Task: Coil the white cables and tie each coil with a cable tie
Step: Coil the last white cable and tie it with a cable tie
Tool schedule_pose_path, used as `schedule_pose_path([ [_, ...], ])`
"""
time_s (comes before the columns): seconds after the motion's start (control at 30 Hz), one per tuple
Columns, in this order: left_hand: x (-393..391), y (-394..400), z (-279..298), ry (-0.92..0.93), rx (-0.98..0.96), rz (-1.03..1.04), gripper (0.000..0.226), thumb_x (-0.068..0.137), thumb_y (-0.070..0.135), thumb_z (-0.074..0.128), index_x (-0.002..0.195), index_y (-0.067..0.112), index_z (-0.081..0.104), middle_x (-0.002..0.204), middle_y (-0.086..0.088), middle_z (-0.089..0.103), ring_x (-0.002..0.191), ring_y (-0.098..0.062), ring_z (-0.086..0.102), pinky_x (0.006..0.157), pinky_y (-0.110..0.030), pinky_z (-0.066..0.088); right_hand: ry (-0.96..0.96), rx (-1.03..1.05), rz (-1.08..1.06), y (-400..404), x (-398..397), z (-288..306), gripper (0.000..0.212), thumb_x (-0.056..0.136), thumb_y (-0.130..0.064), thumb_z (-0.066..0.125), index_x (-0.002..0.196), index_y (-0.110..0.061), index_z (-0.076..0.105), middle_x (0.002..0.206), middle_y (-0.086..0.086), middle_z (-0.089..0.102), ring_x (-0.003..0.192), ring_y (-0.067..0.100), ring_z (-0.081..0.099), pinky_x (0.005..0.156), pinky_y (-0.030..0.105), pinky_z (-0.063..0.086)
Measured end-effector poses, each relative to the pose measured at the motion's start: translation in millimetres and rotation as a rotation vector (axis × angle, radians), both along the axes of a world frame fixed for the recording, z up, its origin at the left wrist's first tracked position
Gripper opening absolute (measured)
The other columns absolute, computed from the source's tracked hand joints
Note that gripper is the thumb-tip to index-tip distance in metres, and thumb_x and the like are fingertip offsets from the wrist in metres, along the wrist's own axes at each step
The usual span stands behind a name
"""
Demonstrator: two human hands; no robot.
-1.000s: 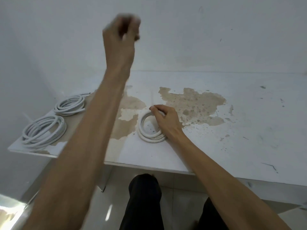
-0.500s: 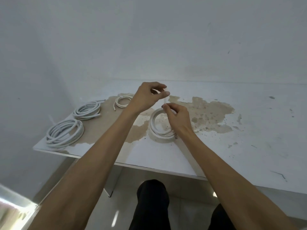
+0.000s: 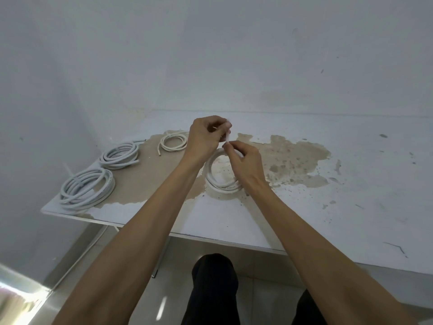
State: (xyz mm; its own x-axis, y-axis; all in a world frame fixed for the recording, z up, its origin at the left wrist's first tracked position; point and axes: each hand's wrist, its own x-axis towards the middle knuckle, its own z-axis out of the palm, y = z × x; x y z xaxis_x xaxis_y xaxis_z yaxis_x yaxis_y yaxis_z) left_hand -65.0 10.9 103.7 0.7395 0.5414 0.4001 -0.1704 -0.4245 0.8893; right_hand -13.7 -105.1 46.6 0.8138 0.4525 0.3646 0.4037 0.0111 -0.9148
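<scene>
White coil (image 3: 222, 181) lies mid-bench while both hands, left hand (image 3: 206, 137) and right hand (image 3: 243, 160), pinch what looks like a cable tie (image 3: 226, 136) above it (three other coils (image 3: 86, 188) wait left, ties unclear).
</scene>
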Motion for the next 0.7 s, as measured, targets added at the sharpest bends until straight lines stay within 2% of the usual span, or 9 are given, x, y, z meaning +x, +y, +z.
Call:
schedule_pose_path([
  [0.17, 9.5, -8.9, 12.8, -0.090, -0.045, 0.068, 0.008, 0.093, 0.007, 0.068, 0.089, 0.004, 0.075, 0.084, -0.021, 0.073, 0.075, -0.019, 0.068, 0.077, -0.038, 0.061, -0.005, 0.063, -0.024, 5.0, -0.5, 13.0, 0.024, 0.099, -0.026, 0.057, 0.100, -0.015, 0.078, 0.090, -0.011, 0.075, 0.088, -0.002, 0.067, 0.075, 0.007, 0.046],
  [0.27, 10.6, -10.9, 16.9, -0.096, -0.053, 0.068, 0.009, 0.093, 0.007, 0.068, 0.089, 0.005, 0.076, 0.086, -0.019, 0.073, 0.074, -0.016, 0.068, 0.075, -0.032, 0.062, -0.018, 0.040, -0.021, 0.7, 2.9, 17.6, 0.022, 0.100, -0.028, 0.056, 0.100, -0.019, 0.077, 0.089, -0.015, 0.073, 0.088, -0.004, 0.066, 0.076, 0.007, 0.045],
  [0.37, 5.9, -7.9, 13.1, -0.071, -0.040, 0.055, 0.010, 0.094, 0.009, 0.068, 0.090, 0.005, 0.076, 0.082, -0.011, 0.073, 0.075, -0.014, 0.070, 0.073, -0.028, 0.060, -0.041, -0.014, 0.006, -2.7, 3.5, 16.9, 0.024, 0.100, -0.035, 0.055, 0.117, -0.025, 0.069, 0.101, -0.010, 0.073, 0.098, 0.001, 0.065, 0.085, 0.021, 0.050],
  [0.43, 3.3, -6.2, 11.0, -0.070, -0.058, 0.073, 0.010, 0.094, 0.011, 0.068, 0.090, 0.006, 0.076, 0.078, -0.005, 0.072, 0.073, -0.013, 0.070, 0.069, -0.026, 0.059, -0.084, -0.052, 0.023, -3.6, 3.1, 17.2, 0.025, 0.101, -0.039, 0.054, 0.124, -0.034, 0.060, 0.102, -0.009, 0.072, 0.093, 0.006, 0.067, 0.082, 0.028, 0.054],
  [0.53, -0.2, -2.5, 9.8, -0.077, -0.104, 0.096, 0.009, 0.093, 0.011, 0.069, 0.089, 0.007, 0.076, 0.073, -0.003, 0.070, 0.070, -0.012, 0.069, 0.069, -0.032, 0.062, -0.180, -0.132, 0.021, 2.2, 3.8, 16.8, 0.021, 0.101, -0.050, 0.048, 0.111, -0.039, 0.063, 0.099, -0.010, 0.073, 0.070, 0.011, 0.069, 0.072, 0.038, 0.059],
  [0.6, -2.9, -0.9, 7.3, -0.075, -0.091, 0.123, 0.010, 0.093, 0.011, 0.069, 0.087, 0.010, 0.076, 0.073, -0.001, 0.072, 0.071, -0.011, 0.069, 0.074, -0.037, 0.063, -0.242, -0.197, -0.020, 8.1, 5.2, 12.8, 0.027, 0.099, -0.055, 0.045, 0.107, -0.037, 0.063, 0.096, -0.008, 0.074, 0.075, 0.015, 0.070, 0.072, 0.043, 0.058],
  [0.7, -7.6, 2.7, 0.6, -0.084, -0.042, 0.188, 0.009, 0.093, 0.015, 0.069, 0.087, 0.015, 0.076, 0.077, 0.001, 0.075, 0.077, -0.012, 0.073, 0.083, -0.036, 0.061, -0.249, -0.193, -0.026, 17.6, 4.2, 4.3, 0.021, 0.099, -0.046, 0.048, 0.101, -0.030, 0.062, 0.096, -0.008, 0.074, 0.082, 0.017, 0.068, 0.072, 0.046, 0.056],
])
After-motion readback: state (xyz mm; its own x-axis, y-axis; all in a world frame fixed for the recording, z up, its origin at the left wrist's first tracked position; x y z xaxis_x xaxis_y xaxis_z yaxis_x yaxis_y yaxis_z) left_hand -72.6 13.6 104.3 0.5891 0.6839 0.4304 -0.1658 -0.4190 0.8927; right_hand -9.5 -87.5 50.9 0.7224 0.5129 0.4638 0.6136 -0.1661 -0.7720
